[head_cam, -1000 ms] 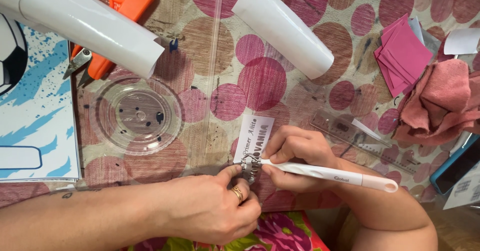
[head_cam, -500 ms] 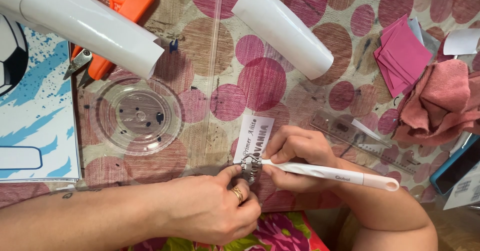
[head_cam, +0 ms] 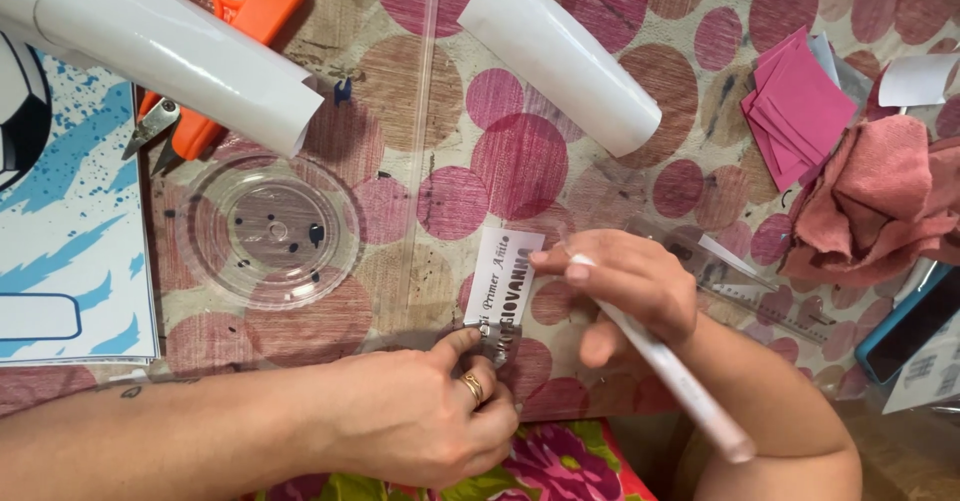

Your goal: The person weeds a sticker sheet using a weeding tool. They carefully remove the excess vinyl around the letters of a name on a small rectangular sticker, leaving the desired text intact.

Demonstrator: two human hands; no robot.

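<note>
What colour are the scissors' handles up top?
Orange; the scissors show clearly in the head view, partly under a white roll.

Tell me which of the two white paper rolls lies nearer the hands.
The shorter roll at top centre, just above the right hand. The longer roll lies far off at top left, over the orange scissors.

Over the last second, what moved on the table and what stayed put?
The right hand has swung the white pen-like tool: it lay nearly level with its tail pointing right, and now slants down to the lower right, tip still at the small printed label. The left hand still pinches the label's lower edge. Clear plastic lid, orange scissors and white rolls are unmoved.
</note>
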